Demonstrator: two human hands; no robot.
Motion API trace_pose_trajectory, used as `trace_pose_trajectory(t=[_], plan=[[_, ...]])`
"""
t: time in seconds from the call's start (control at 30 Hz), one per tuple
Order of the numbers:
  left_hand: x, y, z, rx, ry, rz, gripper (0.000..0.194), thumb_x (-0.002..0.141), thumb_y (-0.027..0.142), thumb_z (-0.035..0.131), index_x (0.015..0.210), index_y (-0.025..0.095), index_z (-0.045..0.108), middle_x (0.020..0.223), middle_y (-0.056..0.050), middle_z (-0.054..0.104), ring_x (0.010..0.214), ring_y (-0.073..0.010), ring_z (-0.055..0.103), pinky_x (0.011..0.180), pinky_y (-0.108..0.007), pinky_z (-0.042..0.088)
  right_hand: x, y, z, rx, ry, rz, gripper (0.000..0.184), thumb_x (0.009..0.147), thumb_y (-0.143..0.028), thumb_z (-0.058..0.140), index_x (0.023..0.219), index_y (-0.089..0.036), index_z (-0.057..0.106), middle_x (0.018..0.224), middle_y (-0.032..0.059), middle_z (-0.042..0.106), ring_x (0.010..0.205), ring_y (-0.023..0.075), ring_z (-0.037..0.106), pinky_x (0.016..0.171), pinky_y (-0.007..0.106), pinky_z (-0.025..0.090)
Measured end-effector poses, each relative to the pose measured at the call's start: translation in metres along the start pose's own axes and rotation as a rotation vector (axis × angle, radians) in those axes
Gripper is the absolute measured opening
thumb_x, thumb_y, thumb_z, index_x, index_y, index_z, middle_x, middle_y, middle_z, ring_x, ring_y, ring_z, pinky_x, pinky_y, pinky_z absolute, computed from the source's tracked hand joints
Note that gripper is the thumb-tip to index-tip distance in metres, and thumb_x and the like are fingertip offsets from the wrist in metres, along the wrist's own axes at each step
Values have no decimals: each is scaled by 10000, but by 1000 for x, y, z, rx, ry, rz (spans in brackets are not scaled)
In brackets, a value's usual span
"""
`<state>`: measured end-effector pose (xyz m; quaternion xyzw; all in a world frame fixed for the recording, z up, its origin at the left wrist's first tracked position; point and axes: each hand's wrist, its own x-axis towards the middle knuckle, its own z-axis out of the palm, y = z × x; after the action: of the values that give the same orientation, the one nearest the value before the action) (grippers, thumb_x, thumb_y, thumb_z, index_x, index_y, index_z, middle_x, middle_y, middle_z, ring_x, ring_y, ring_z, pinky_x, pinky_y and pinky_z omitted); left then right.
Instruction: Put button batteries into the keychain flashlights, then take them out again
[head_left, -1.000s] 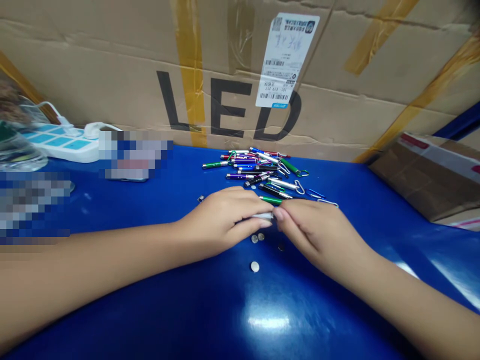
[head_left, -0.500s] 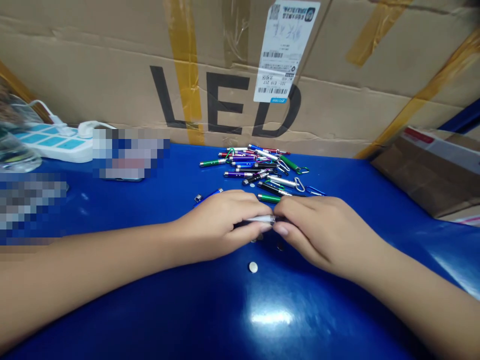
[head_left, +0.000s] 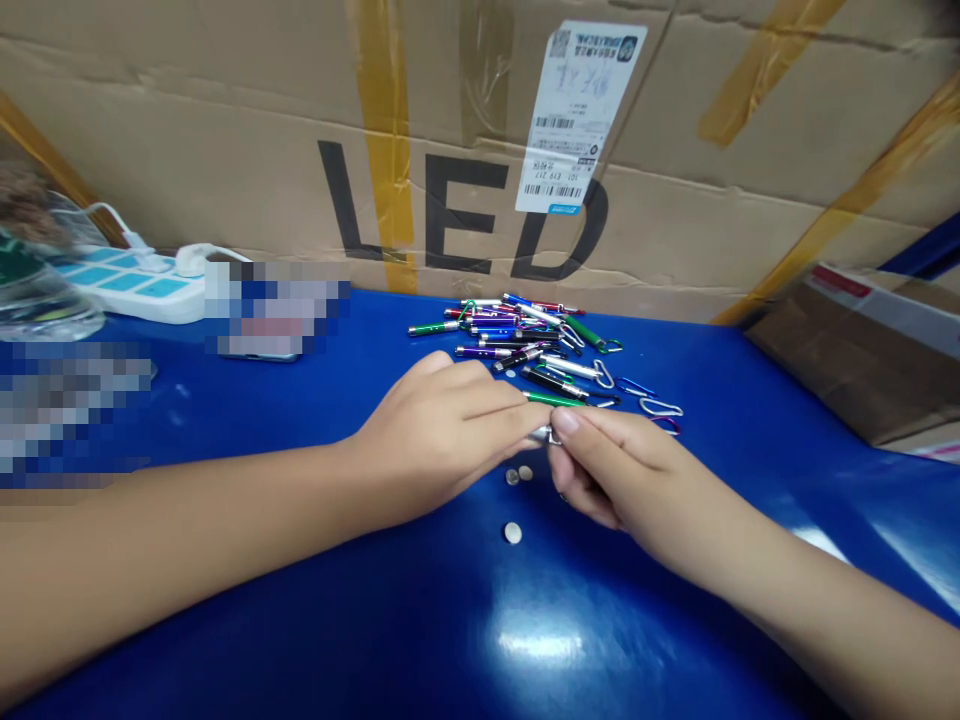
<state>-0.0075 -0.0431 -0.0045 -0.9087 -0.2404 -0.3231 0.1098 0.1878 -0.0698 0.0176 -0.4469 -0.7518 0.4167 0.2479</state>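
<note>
On the table [head_left: 300, 620], a heap of keychain penlights [head_left: 517, 335] lies with a large cardboard carton [head_left: 225, 170] just behind it, a power strip [head_left: 135, 285] well to its left, a smaller cardboard box [head_left: 847, 370] to its right, and button cells [head_left: 512, 533] in front of it.

The left hand [head_left: 442, 430] and right hand [head_left: 622, 480] pinch a small silver tube [head_left: 541, 434].

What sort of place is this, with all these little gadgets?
It looks like a small assembly or packing workshop: a heap of slim metal keychain penlights with carabiner clips on a glossy blue table, silver button batteries beside it, and a taped cardboard shipping carton printed LED.
</note>
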Motion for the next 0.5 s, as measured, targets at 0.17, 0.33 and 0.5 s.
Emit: trace_pose_trajectory(t=[0.17,0.33,0.5], plan=[[4,-1,2,-84,-66,-58,225,964,281,459,1010,196,662,893,0,713,795,-134,596,701,-282,347,1,4,-1,-224,76,-56,460,991,-433,253,618,-216,412,497,-33,443,447,111,406,471,237,324],[9,0,5,-310,-167,-146,187,940,241,489,960,170,661,822,5,671,785,-118,594,742,-234,392,0,14,-9,-920,349,-342,384,977,-385,320,685,-197,483,571,9,535,482,145,475,486,265,280],[10,2,5,-383,-166,-173,190,933,235,495,904,166,669,797,6,656,769,-110,585,734,-205,409,-1,11,-21,-1004,259,-571,369,987,-364,330,795,-150,561,685,50,620,575,171,575,514,275,350]])
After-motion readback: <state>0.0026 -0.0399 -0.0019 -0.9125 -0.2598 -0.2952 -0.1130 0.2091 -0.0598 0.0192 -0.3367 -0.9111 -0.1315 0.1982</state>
